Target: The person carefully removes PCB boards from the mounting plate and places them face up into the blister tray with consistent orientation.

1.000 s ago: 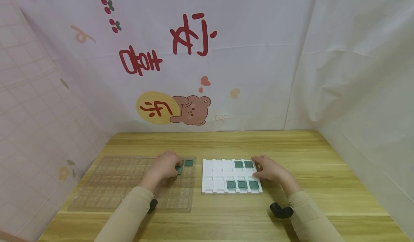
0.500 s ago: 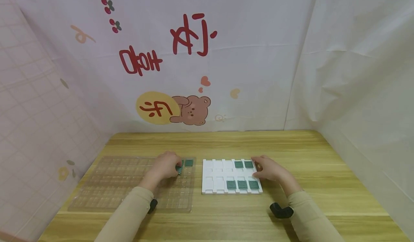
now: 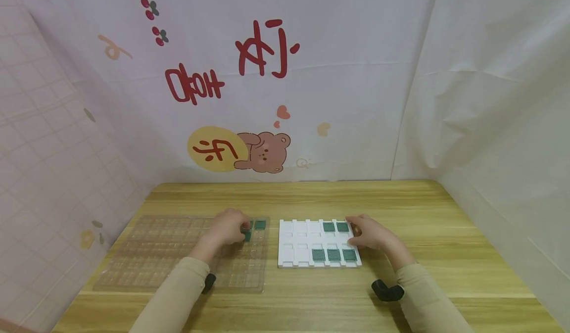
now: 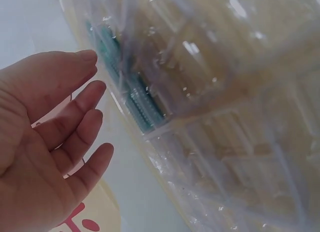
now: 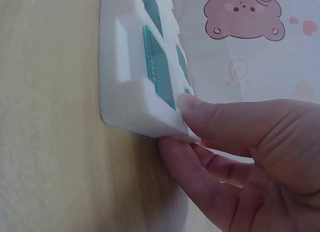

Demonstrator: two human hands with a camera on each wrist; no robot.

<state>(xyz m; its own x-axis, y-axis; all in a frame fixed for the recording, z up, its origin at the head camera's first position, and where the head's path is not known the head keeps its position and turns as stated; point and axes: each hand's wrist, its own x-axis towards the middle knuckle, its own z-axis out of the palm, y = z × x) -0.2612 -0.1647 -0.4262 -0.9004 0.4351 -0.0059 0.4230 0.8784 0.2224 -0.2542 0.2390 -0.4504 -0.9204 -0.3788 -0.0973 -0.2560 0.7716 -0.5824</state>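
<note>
My left hand hovers over the far right corner of a clear plastic tray, fingers relaxed and holding nothing. Green square chips sit in that corner, one right by the fingertips. In the left wrist view the thumb and fingers are apart from the green chips in their pockets. My right hand pinches the right end of a white tray between thumb and fingers. Several green chips with dotted faces lie in the white tray's right-hand pockets; its left pockets hold none.
Both trays lie side by side on a wood-grain table, a narrow gap between them. A white printed curtain hangs behind the table. Black wrist straps sit on both forearms.
The fingers of my left hand have lifted slightly off the chip, which now shows flatter in the clear tray. The right hand and white tray stay put.
</note>
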